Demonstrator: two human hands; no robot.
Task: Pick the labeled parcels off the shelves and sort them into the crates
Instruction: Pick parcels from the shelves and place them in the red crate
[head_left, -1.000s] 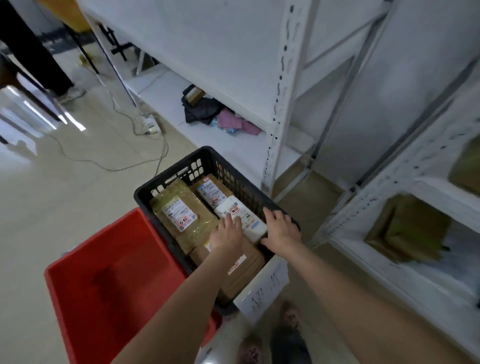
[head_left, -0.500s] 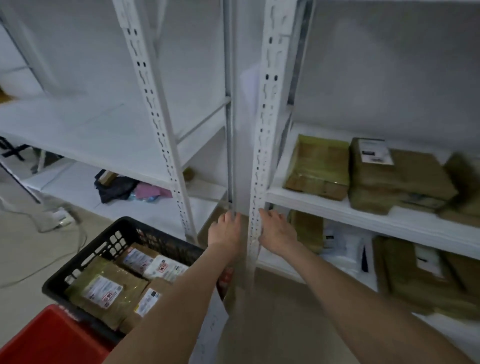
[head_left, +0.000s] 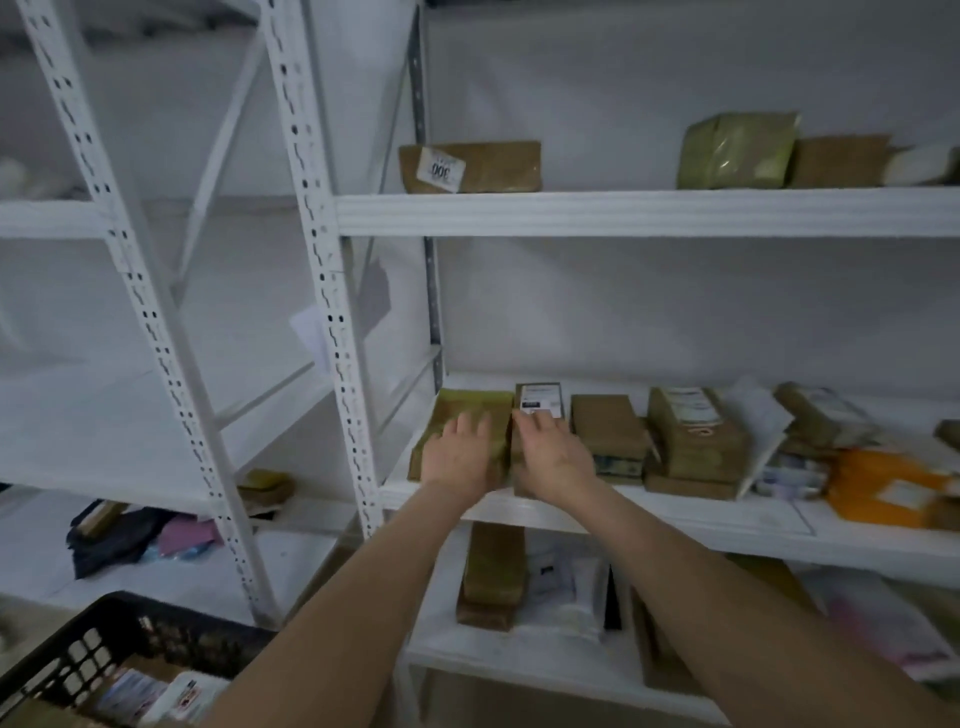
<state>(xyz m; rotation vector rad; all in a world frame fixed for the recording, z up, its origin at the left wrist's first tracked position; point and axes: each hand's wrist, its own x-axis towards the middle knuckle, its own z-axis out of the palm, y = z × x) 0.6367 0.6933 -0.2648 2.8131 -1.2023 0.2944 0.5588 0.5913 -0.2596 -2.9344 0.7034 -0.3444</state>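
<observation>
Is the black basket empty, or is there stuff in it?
Not empty. The black plastic crate at lower left holds several labelled parcels.

You're in a parcel stockroom: white slotted steel shelving (head_left: 332, 291), wrapped labeled parcels (head_left: 470, 166) on shelves, black sorting crate (head_left: 78, 654) below.

Olive parcel (head_left: 475, 415): lying flat at the left end of the middle shelf (head_left: 675, 512).
Labelled brown parcel (head_left: 540, 402): second from that shelf's left end, white label up.
Brown parcel stack (head_left: 693, 441): mid-shelf, label on top.
Orange parcel (head_left: 883, 488): near the shelf's right end.
Black crate (head_left: 104, 644): below the shelf to its left, holding labelled parcels.
</observation>
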